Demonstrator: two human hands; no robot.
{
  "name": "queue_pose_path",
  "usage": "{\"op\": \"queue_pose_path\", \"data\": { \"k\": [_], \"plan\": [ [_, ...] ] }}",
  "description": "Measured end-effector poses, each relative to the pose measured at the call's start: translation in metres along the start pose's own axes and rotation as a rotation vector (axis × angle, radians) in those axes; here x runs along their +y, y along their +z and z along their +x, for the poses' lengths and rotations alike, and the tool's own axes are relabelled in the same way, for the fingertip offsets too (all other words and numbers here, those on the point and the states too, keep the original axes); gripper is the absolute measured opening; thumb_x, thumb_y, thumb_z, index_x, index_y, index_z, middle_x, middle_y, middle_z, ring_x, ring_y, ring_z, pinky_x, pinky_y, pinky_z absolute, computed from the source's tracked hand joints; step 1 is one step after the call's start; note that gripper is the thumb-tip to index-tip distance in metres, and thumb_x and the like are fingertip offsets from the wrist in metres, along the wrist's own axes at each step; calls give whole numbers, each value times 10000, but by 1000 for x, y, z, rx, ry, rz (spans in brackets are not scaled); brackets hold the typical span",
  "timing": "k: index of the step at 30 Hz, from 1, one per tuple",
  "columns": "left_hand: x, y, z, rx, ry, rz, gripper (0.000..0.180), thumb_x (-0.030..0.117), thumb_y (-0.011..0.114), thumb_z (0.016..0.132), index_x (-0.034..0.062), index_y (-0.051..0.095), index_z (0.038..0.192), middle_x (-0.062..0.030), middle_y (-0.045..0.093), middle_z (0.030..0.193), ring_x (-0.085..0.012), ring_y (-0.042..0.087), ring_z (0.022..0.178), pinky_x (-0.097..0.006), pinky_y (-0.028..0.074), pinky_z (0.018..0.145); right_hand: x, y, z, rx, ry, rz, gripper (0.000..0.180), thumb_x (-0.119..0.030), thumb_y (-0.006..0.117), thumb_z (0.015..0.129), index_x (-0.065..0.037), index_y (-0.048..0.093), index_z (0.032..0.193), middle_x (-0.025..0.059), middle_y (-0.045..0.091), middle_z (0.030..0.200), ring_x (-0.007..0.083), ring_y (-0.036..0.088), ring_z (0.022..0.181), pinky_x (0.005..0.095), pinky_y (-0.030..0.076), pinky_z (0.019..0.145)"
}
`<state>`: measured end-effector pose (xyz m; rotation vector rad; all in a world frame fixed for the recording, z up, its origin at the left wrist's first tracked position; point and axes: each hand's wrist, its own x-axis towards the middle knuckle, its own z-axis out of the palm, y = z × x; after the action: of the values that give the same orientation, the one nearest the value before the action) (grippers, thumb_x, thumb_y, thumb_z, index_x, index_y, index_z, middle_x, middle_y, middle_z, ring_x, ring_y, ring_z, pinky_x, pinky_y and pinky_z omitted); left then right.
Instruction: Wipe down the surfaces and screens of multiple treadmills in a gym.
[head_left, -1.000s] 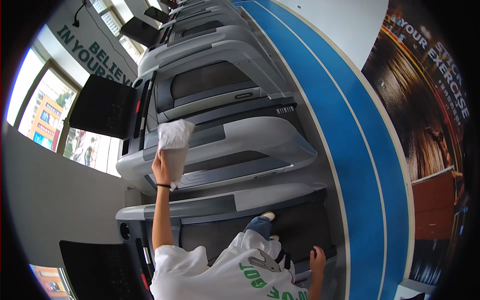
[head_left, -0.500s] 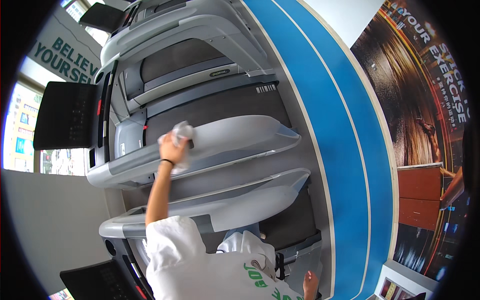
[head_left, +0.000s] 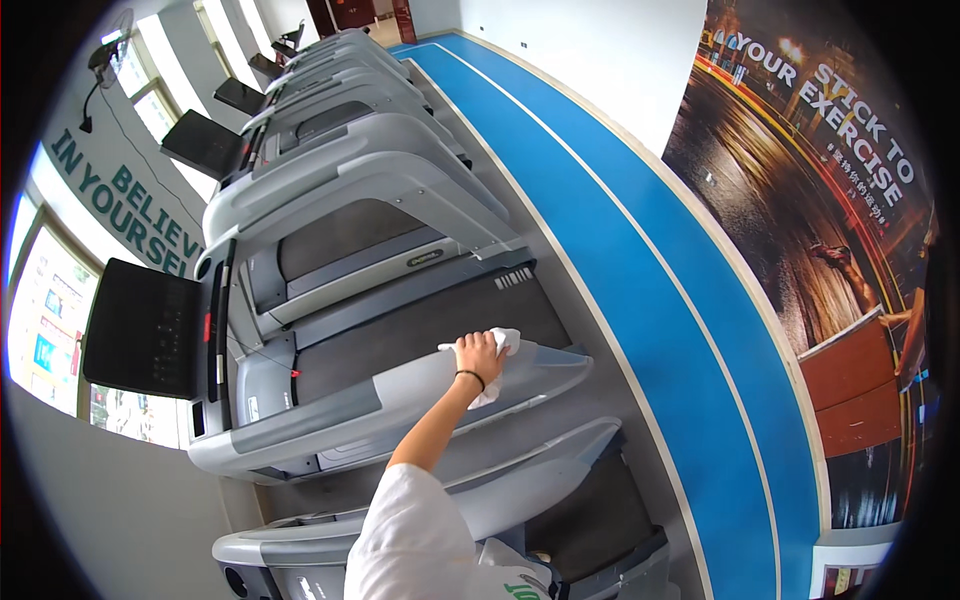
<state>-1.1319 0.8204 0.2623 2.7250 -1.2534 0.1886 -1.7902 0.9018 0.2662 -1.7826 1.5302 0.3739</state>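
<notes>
Treadmills in a long row, grey and silver, running away toward the far windows. Person in a white T-shirt stands at the nearest pair, one arm stretched out across the side handrail of the second treadmill. Which arm it is cannot be told for sure from this angle; it reads as the left hand, a thin dark band round the wrist. That hand lies palm down with fingers curled over a white cloth, pressing it flat against the top of the grey handrail, close to the rail's outer end. Part of the cloth shows ahead of the knuckles, part hangs below the wrist over the rail's edge. Other hand not visible anywhere. Just beyond the handrail lies the dark running belt of that treadmill, and at its head a black console screen stands tilted. Closer treadmill's rail sits just beside the person's body. To the right of the machines a blue floor lane with white lines runs alongside, and past it a dark wall poster.
</notes>
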Motion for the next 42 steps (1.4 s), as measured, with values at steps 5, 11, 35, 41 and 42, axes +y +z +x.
{"op": "queue_pose_path", "data": {
  "k": [5, 11, 35, 41, 42],
  "plan": [
    [-100, -46, -66, 262, -218, -214, 421, 435, 525, 846, 34, 621, 926, -163, 618, 867, -334, 583, 853, -432, 415, 784, -14, 1, 43, -40, -61, -49, 439, -359, 524, 869, -85, 539, 1212, 180, 565, 1162, 358, 530, 1072, 444, 420, 907],
    [-268, -65, -176, 410, -645, -56, 557, 446, 464, 892, -49, 606, 682, -255, 598, 732, -409, 578, 727, -478, 422, 701, -48, 5, 81, -59, -130, -117, 397, -333, 544, 854, -78, 568, 1157, 170, 594, 1099, 338, 561, 1023, 422, 441, 872],
    [-57, -197, -272, 45, -563, -1822, 341, 275, 530, 936, -31, 577, 1079, -57, 641, 940, -103, 593, 814, -244, 472, 687, 17, 22, 47, -76, -252, 126, 334, -266, 609, 838, -43, 616, 1086, 154, 671, 944, 237, 652, 889, 330, 499, 745],
    [-51, -108, -355, 121, -500, -720, 263, 263, 625, 840, 32, 618, 966, -173, 659, 870, -359, 622, 747, -351, 487, 651, 102, 51, 27, -93, -243, 22, 313, -247, 576, 838, -38, 618, 1067, 162, 671, 923, 262, 649, 891, 335, 488, 774],
    [-28, -126, -353, 3, -605, -513, 268, 300, 633, 801, 40, 615, 862, -213, 627, 785, -433, 577, 793, -432, 465, 702, 120, 56, 21, -98, -223, 40, 317, -252, 572, 835, -39, 617, 1065, 168, 669, 936, 280, 644, 910, 344, 485, 791]
  ]
}}
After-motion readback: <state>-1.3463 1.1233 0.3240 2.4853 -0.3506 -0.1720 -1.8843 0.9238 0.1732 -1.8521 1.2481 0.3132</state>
